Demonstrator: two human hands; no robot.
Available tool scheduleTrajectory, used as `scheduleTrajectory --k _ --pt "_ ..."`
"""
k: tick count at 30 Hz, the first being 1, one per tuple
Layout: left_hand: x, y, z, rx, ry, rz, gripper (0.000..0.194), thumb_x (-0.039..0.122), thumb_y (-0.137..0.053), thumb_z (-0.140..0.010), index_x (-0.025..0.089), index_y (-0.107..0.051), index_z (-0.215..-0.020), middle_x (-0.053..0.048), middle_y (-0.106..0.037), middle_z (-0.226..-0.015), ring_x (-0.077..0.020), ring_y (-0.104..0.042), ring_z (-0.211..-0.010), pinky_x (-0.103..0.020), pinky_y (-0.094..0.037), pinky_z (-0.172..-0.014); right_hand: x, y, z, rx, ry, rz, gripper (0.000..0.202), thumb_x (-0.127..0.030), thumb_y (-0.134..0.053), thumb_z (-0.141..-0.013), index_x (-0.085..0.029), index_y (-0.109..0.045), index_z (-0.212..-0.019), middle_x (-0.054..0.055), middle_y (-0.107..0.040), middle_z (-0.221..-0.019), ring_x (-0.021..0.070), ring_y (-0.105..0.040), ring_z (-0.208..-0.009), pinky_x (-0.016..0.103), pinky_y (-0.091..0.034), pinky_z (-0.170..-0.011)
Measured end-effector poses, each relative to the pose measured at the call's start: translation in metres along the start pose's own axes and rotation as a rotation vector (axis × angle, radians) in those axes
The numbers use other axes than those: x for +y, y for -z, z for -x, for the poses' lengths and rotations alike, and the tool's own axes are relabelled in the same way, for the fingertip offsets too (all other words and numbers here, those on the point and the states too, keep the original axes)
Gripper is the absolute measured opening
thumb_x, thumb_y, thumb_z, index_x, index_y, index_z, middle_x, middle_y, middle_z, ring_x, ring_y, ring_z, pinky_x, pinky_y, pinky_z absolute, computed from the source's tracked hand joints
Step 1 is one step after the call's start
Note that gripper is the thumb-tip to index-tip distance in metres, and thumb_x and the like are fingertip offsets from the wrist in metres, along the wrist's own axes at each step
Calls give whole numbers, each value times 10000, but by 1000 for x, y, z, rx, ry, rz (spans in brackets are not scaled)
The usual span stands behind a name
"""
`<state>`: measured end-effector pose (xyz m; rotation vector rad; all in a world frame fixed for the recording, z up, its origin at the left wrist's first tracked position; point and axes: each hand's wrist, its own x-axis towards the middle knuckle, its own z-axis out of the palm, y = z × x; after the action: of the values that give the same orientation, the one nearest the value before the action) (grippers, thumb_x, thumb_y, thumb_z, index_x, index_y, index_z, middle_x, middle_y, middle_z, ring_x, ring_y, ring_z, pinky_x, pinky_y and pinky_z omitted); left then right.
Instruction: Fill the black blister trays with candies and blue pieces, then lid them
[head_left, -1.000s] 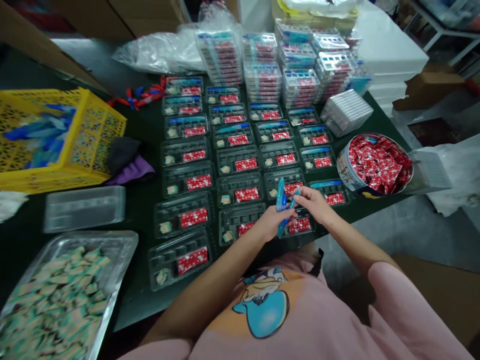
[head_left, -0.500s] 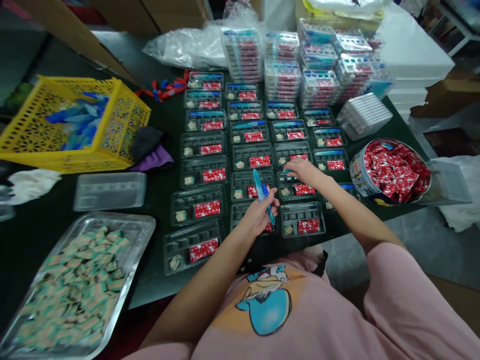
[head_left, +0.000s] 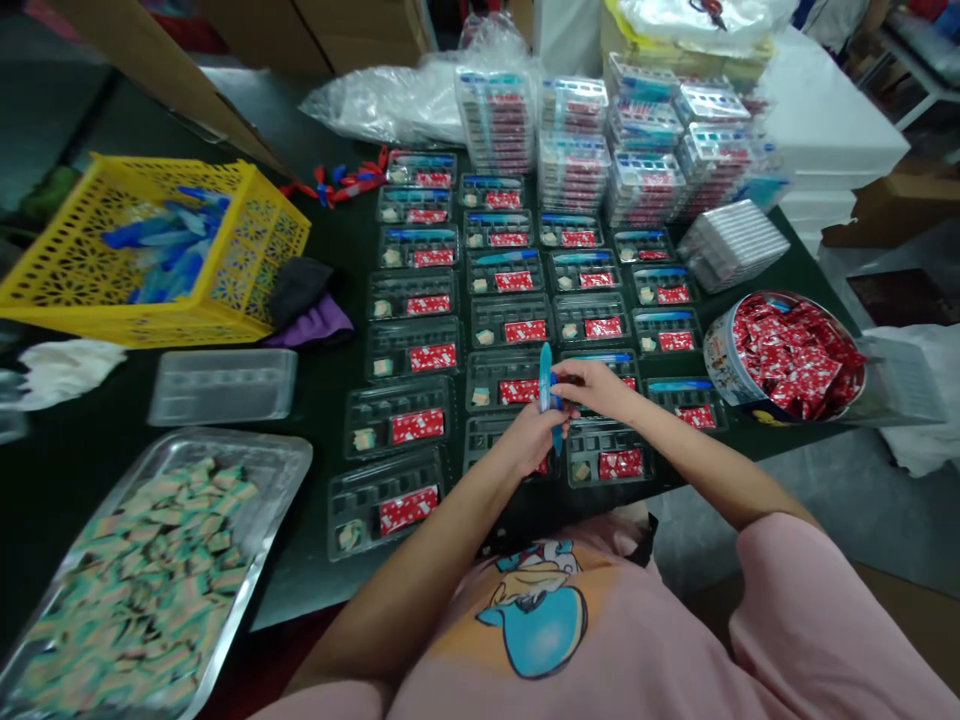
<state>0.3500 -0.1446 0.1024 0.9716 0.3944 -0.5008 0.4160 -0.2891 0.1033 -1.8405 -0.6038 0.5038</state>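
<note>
Left hand (head_left: pixel 534 432) closed around blue pens (head_left: pixel 545 375), seemingly keeping them handy for right hand (head_left: pixel 594 388), fingers bunched, hold unclear.

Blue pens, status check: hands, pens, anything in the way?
Left hand holding blue pens. Right hand at the pens, grip unclear. Left forearm partly hiding a tray.

A dark green table (head_left: pixel 322 395) stands in dim, cool light. Brown cardboard panels (head_left: pixel 360 35) rise behind the table. White blocks (head_left: pixel 832 120) are stacked off its far right corner. Right of the table, grey floor (head_left: pixel 806 485) holds a cardboard box (head_left: pixel 874 215), with pale-framed furniture (head_left: pixel 932 92) farther back.
</note>
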Motion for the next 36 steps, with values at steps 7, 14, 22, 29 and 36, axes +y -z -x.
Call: scheduleTrajectory --k 7,14,22,29,36 --pt "18 8 -7 86 -98 48 464 236 -821 -650 191 -657 -1082 -32 -684 -914 -113 -629 -769 -222 -468 -687 -7 50 -33 269 97 -46 275 -357 -542 -912 -201 -646 -1113 34 -696 -971 167 -645 -865 322 -525 -816" --pt "37 44 -6 180 -225 -38 424 452 -842 -652 163 -648 -895 100 -324 -504 -31 -245 -407 -164 -173 -389 35 117 -104 281 256 662 224 -210 -560 -907 -177 -687 -1089 110 -682 -1040 257 -572 -987 415 -445 -926" --pt "98 88 -36 312 -470 -283 365 559 -543 -887 202 -593 -835 64 -361 -509 -86 -256 -429 -196 -202 -425 83 95 -126 104 262 778 182 -155 -560 -899 -156 -711 -1000 114 -654 -986 237 -565 -947 415 -446 -927" --pt "144 96 -99 325 -679 -1134 34 212 -626 -838 185 -646 -837 -27 -579 -795 -179 -526 -792 -295 -401 -773 94 101 -112 293 272 700 226 -230 -526 -933 -163 -710 -1046 121 -649 -1021 243 -575 -995 412 -468 -936" --pt "138 94 -144 349 -636 -1563 135 221 -643 -831 199 -737 -925 -105 -617 -1002 -265 -511 -995 -396 -376 -913 90 98 -90 302 278 647 239 -237 -500 -941 -161 -714 -1014 122 -662 -1001 242 -614 -973 402 -503 -906"
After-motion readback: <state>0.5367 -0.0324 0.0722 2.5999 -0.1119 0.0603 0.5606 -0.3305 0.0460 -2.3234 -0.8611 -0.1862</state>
